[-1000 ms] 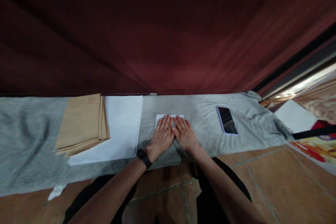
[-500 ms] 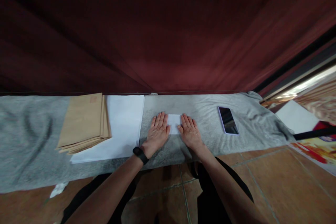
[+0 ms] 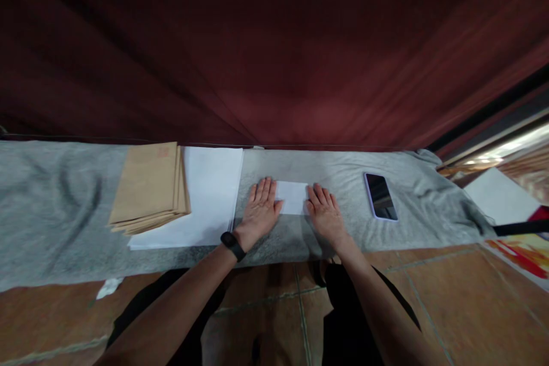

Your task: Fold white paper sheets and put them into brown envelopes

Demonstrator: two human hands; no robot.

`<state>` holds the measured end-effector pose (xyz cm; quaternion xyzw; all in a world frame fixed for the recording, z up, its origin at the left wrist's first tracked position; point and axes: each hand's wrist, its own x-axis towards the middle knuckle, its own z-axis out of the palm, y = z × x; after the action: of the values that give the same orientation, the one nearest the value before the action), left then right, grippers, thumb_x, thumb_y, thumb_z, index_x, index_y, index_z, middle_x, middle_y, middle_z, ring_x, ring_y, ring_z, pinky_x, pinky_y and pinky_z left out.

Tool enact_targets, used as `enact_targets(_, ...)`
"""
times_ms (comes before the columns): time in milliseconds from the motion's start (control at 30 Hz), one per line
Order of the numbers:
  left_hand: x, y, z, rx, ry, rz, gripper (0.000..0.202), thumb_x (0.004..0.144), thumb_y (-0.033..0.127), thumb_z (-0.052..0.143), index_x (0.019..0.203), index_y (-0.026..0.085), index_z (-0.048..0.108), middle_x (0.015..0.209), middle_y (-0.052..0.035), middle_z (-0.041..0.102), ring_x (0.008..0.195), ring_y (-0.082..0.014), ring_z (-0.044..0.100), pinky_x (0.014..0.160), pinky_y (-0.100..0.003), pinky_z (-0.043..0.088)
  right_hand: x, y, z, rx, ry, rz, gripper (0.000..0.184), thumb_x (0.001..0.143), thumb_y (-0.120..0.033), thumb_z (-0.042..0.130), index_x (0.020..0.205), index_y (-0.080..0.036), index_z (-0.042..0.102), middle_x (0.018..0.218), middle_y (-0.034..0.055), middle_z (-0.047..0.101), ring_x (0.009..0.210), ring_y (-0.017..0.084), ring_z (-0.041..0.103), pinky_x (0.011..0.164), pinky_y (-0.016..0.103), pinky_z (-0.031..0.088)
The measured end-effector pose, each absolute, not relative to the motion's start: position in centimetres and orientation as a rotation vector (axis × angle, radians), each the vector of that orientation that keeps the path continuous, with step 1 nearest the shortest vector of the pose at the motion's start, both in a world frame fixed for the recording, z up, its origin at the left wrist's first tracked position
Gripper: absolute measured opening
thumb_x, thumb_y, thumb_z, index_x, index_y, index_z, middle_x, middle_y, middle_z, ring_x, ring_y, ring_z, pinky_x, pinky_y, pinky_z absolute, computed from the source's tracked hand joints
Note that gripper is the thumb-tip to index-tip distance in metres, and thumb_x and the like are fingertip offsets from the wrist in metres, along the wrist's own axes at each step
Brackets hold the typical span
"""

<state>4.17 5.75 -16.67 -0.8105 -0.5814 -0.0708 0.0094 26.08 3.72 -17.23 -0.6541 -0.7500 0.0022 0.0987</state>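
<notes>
A small white folded paper (image 3: 292,198) lies flat on the grey cloth (image 3: 343,166) in front of me. My left hand (image 3: 259,206), with a black band on the wrist, rests palm down at its left end, fingers stretched out and thumb on the paper's edge. At the right end lies my right hand (image 3: 326,210), also flat with fingers extended, its thumb and fingertips touching the paper's edge. Neither hand grips anything. The parts of the paper under the fingers are hidden.
Left of my hands, a stack of brown envelopes (image 3: 148,183) partly covers a stack of white paper sheets (image 3: 214,194). A phone (image 3: 381,197) in a purple case lies to the right. Behind the cloth hangs a dark red curtain (image 3: 274,68). A white scrap (image 3: 110,287) is on the tiled floor.
My hands have moved apart toward the paper's ends, the right one sliding right, so more of the paper shows between them. The whole view has shifted slightly.
</notes>
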Motion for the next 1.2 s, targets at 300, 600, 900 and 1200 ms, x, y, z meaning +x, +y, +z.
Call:
enact_targets(300, 4.2, 5.7, -16.8, -2.532, -1.826, -0.252, 0.065, 0.103, 0.043, 0.032, 0.156, 0.005, 0.029, 0.163, -0.0170, 0.027, 0.153, -0.0287, 0.021, 0.125, -0.048, 0.015, 24.7, 2.3, -16.8, -1.615, -2.330, 0.161, 0.055, 0.106, -0.037, 0.029, 0.156, -0.014, 0.033, 0.161, 0.0126, 0.036, 0.148, 0.027, 0.034, 0.119, 0.049, 0.031)
enact_targets(600, 4.1, 5.7, -16.8, -2.548, -1.832, -0.233, 0.065, 0.103, 0.043, 0.032, 0.156, 0.006, 0.028, 0.164, -0.0166, 0.025, 0.154, -0.0290, 0.019, 0.125, -0.048, 0.015, 23.3, -0.1, -17.4, -1.547, -2.473, 0.088, 0.060, 0.105, -0.039, 0.038, 0.158, -0.012, 0.029, 0.161, 0.0145, 0.034, 0.149, 0.027, 0.033, 0.122, 0.050, 0.027)
enact_targets(900, 3.9, 5.8, -16.8, -2.552, -1.815, -0.238, 0.067, 0.103, 0.046, 0.032, 0.156, 0.006, 0.028, 0.164, -0.0177, 0.025, 0.154, -0.0288, 0.020, 0.125, -0.048, 0.016, 25.9, -0.6, -17.3, -1.610, -2.507, 0.051, 0.061, 0.106, -0.044, 0.032, 0.159, -0.014, 0.026, 0.163, 0.0115, 0.031, 0.151, 0.028, 0.029, 0.122, 0.049, 0.026)
enact_targets(1200, 3.6, 5.7, -16.3, -2.543, -1.830, -0.280, 0.064, 0.103, 0.041, 0.031, 0.154, 0.003, 0.031, 0.161, -0.0192, 0.031, 0.153, -0.0286, 0.023, 0.125, -0.049, 0.019, 27.7, -0.6, -17.5, -1.654, -2.522, 0.062, 0.062, 0.105, -0.048, 0.033, 0.158, -0.016, 0.028, 0.163, 0.0105, 0.030, 0.150, 0.028, 0.029, 0.122, 0.048, 0.027)
